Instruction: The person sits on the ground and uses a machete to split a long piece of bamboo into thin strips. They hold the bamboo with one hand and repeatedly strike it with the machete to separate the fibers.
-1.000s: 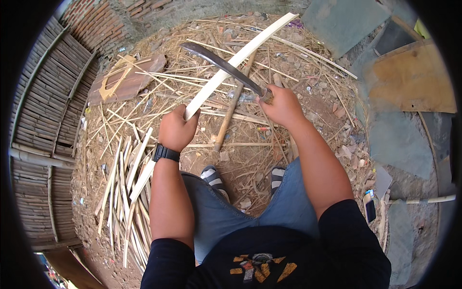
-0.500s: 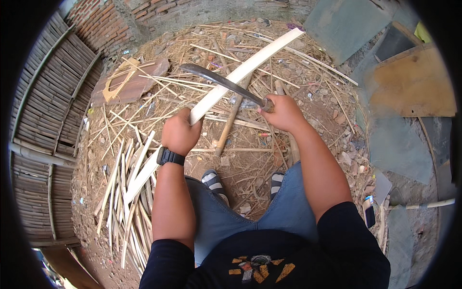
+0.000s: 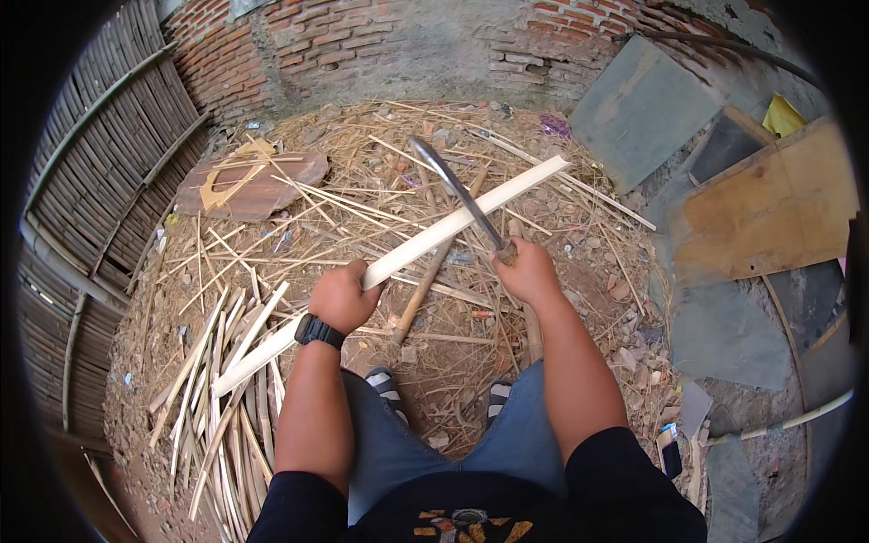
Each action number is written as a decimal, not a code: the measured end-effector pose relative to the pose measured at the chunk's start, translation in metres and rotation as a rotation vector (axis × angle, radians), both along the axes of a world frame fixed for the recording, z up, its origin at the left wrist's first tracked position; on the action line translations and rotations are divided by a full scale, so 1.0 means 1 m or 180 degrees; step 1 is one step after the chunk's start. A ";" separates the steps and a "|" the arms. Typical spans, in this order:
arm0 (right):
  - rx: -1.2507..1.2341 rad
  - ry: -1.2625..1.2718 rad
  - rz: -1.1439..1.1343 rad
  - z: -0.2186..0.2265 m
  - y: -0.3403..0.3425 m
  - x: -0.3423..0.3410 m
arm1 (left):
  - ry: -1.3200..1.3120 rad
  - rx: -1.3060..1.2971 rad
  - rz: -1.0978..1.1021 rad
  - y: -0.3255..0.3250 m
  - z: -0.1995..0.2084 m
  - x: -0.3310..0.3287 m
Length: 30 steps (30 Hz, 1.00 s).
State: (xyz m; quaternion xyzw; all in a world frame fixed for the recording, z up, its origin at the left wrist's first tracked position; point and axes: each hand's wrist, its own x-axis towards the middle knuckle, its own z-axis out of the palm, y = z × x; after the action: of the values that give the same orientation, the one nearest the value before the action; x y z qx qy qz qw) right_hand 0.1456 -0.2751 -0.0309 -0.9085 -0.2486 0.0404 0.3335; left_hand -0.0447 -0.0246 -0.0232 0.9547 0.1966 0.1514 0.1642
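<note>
A long, pale split bamboo strip [image 3: 425, 239] runs slantwise before me, from lower left to upper right. My left hand [image 3: 342, 297] is closed round it near its middle, a black watch on that wrist. In my right hand [image 3: 527, 273] is the handle of a machete [image 3: 457, 188] with a dark, curved blade. The blade points up and to the left and crosses the strip towards its far end; whether it touches the strip I cannot tell. Most of the handle is hidden in my fist.
A pile of split bamboo strips [image 3: 222, 407] lies at my left. Bamboo poles [image 3: 419, 303] and scattered slivers cover the dirt ahead. A brown board [image 3: 253, 192] lies far left. Grey sheets [image 3: 643, 109] and a tan panel [image 3: 769, 204] line the right; a brick wall [image 3: 407, 54] stands behind.
The machete's blade has swung to a steeper angle and sits nearer the strip's far end. The strip now lies flatter across the view. My view has tilted up, showing more wall.
</note>
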 end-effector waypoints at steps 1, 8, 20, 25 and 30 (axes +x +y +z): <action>0.0119 -0.0117 -0.0163 -0.006 -0.010 0.010 | 0.0086 0.0024 0.0081 -0.001 0.005 -0.002; -0.0118 -0.0348 0.0180 -0.012 -0.017 0.006 | 0.0020 0.0097 0.0066 -0.004 0.002 0.001; 0.0099 -0.0217 0.0206 -0.016 -0.021 0.029 | -0.0058 0.0142 0.0168 -0.005 0.009 0.005; 0.0026 -0.0306 0.0176 -0.017 -0.020 0.010 | 0.0011 0.0141 0.0193 -0.003 0.004 0.005; -0.0540 -0.0466 0.1085 -0.004 0.003 -0.025 | -0.0363 0.0051 0.0017 -0.004 -0.008 0.004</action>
State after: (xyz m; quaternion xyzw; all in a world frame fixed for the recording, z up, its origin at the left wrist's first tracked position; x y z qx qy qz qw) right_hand 0.1209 -0.2724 -0.0352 -0.8786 -0.4181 0.0509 0.2252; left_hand -0.0407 -0.0284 -0.0310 0.9453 0.1884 0.2075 0.1671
